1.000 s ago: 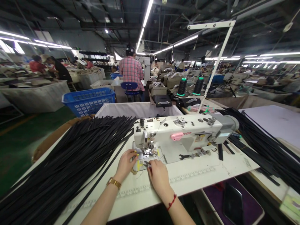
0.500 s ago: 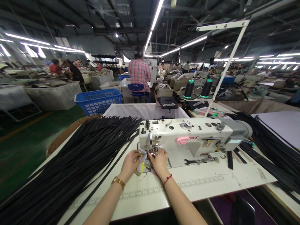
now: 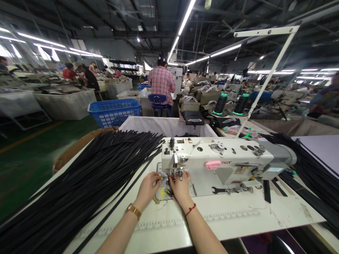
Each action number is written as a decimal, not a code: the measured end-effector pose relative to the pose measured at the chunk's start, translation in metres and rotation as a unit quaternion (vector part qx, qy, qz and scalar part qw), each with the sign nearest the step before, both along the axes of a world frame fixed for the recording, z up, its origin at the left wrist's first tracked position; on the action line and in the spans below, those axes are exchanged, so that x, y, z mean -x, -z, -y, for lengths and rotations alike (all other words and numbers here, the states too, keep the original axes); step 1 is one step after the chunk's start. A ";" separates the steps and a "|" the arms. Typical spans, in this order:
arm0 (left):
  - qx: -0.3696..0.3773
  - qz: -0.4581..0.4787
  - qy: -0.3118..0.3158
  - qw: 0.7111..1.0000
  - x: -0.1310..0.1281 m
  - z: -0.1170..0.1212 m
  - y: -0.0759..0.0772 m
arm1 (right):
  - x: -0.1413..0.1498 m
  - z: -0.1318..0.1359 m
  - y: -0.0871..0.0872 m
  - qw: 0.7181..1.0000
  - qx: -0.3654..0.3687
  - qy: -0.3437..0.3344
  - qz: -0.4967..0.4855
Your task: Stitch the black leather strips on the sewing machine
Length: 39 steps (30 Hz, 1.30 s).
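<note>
A white sewing machine (image 3: 196,155) stands on the table, its needle and presser foot area just above my hands. My left hand (image 3: 148,188) is at the left of the needle, thumb and fingertips pinched together, with a small yellow spot at the tips. What it pinches is too small to tell. Close to the presser foot, my right hand (image 3: 181,188) has its thumb and fingers curled in; the fingers hide what they hold. Under the hands lies the metal machine bed with a yellow mark (image 3: 163,192).
Many long black strips (image 3: 87,169) lie left of the machine, more (image 3: 312,162) at the right. A wrench (image 3: 225,191) rests on the machine bed. Two black thread cones (image 3: 220,104) stand behind. A blue basket (image 3: 115,109) and a seated person (image 3: 161,79) are farther back.
The view has shifted slightly, moving the machine a little right and down in the picture. Both hands stay by the needle, the left still pinching.
</note>
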State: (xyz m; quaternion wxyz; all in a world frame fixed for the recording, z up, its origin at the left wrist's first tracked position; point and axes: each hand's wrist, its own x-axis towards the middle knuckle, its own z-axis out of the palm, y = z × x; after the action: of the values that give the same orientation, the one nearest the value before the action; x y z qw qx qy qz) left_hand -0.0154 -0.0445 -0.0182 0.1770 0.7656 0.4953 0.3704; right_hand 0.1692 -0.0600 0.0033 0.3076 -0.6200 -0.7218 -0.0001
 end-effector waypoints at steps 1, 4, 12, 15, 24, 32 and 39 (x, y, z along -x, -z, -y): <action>0.000 0.000 0.000 1.000 0.000 0.000 0.000 | 0.000 0.000 0.000 1.000 -0.002 -0.004 0.002; 0.000 0.001 -0.001 1.000 0.000 0.001 0.000 | -0.001 0.000 0.000 1.000 -0.005 -0.008 0.004; -0.012 0.007 -0.006 1.000 0.000 0.006 0.004 | -0.002 -0.002 0.000 0.998 0.021 0.034 -0.057; -0.018 0.005 -0.006 1.000 0.001 0.007 0.002 | -0.010 -0.003 -0.004 0.996 0.026 0.057 -0.068; -0.050 -0.076 0.048 0.995 -0.016 0.026 -0.012 | -0.028 0.030 -0.036 0.993 0.056 0.000 -0.107; -0.039 -0.061 0.007 0.997 -0.040 0.043 -0.022 | -0.002 0.068 -0.040 0.981 0.088 -0.099 -0.144; 0.046 0.072 -0.104 0.991 -0.024 0.031 -0.005 | -0.142 0.105 -0.132 0.984 -0.058 -0.124 -0.117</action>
State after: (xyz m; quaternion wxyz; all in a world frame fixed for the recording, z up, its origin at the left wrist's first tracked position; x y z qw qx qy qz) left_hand 0.0090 -0.0755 -0.0127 0.2075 0.6726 0.5742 0.4180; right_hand 0.3111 -0.1649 0.1354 0.4228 -0.5029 -0.7507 0.0689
